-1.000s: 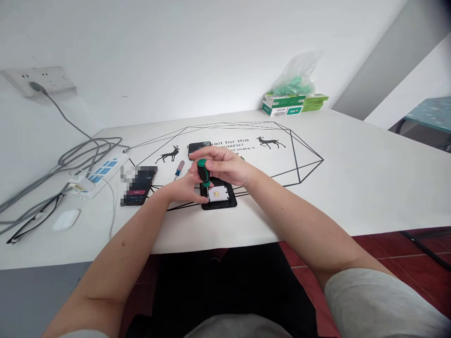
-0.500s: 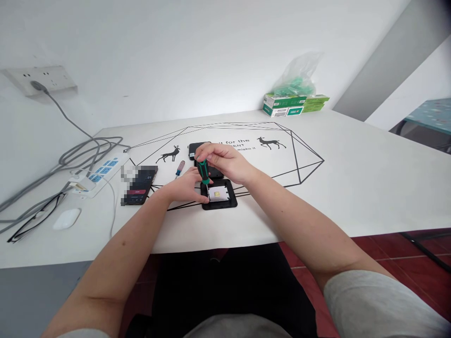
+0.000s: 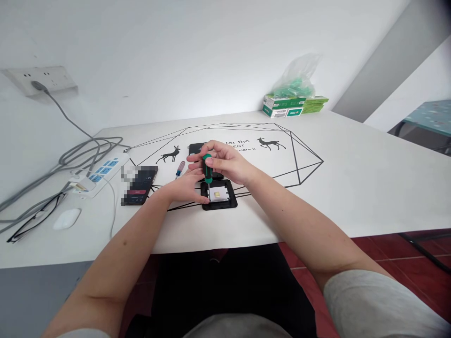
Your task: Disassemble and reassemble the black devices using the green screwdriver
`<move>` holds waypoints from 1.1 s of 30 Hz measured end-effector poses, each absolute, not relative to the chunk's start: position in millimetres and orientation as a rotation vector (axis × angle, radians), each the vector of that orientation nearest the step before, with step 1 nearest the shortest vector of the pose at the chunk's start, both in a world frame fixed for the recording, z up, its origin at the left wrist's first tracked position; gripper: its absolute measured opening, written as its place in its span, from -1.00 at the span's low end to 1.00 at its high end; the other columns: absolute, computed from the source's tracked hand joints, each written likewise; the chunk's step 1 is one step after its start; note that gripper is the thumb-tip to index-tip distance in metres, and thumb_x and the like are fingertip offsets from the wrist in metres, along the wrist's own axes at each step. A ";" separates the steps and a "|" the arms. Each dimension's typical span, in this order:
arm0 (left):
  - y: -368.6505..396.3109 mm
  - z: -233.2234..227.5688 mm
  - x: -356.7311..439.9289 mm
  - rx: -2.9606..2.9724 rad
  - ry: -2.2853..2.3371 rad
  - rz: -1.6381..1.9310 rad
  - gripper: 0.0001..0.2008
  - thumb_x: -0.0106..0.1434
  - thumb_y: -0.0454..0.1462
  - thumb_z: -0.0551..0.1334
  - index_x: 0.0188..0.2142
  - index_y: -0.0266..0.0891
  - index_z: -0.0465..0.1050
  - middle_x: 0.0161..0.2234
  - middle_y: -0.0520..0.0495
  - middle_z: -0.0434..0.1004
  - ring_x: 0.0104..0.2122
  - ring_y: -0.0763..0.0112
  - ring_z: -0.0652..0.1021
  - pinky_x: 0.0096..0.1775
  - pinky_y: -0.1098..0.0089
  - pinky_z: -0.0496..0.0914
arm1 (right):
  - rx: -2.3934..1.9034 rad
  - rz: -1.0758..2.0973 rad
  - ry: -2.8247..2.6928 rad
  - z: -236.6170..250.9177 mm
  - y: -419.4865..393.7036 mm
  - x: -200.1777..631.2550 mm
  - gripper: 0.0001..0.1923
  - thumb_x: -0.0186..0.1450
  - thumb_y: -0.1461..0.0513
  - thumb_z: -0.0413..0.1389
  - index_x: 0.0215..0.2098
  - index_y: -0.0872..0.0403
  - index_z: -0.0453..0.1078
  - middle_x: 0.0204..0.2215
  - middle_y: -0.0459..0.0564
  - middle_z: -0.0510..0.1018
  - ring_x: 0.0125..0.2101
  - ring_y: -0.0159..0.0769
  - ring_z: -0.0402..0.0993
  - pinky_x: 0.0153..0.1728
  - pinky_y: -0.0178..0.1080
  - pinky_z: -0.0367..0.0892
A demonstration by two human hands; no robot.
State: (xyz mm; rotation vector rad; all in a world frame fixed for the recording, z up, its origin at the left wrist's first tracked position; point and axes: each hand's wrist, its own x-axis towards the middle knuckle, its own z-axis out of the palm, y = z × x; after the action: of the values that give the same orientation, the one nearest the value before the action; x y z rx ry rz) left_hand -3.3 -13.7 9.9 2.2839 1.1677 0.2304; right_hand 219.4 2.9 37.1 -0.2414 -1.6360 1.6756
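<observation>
At the middle of the white table [image 3: 352, 188], on its printed deer-and-polygon pattern, a small black square device [image 3: 219, 195] lies open with a pale board showing inside its frame. The right hand [image 3: 227, 164] pinches the handle of a green screwdriver [image 3: 207, 170] between thumb and fingertips, holding it nearly upright with the tip down at the near-left part of the opening. The left hand [image 3: 185, 187] rests on the table against the device's left edge, fingers curled and pressed to it as if to steady it. Whether a screw sits under the tip is too small to tell.

Judging by this, the work is in its middle: the housing is already open and the board exposed, while the screwdriver is engaged at one corner, so fastening or loosening there looks unfinished. Nothing shows how many screws remain.

Just behind the device lies another black part [image 3: 197, 149], partly hidden by the hands. To the left lie a small red-and-blue screwdriver [image 3: 180, 168] and a phone [image 3: 140, 185] with a lit screen. Farther left sit a power strip [image 3: 100, 173] with grey cables, a white mouse [image 3: 66, 218] and glasses [image 3: 33, 220]. Green boxes [image 3: 287, 105] under a plastic bag stand at the far edge.
</observation>
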 end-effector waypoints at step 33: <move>-15.8 14.6 -1.0 2.314 1.178 0.258 -0.12 0.09 0.07 0.58 0.38 0.03 0.49 0.56 -0.05 0.18 0.59 -0.32 0.03 0.53 -0.17 0.12 | -0.229 1.136 -1.875 36.9 10.0 220.6 -0.72 0.51 -0.01 0.23 0.00 -0.08 0.68 0.02 0.02 0.60 0.01 -0.24 0.63 -0.02 -0.17 0.61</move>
State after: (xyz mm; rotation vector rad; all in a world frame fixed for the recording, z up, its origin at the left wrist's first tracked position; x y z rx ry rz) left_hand -1.0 -15.8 14.6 2.3139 1.1783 0.2585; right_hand 220.6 10.0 36.9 -0.2286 -1.8752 1.1360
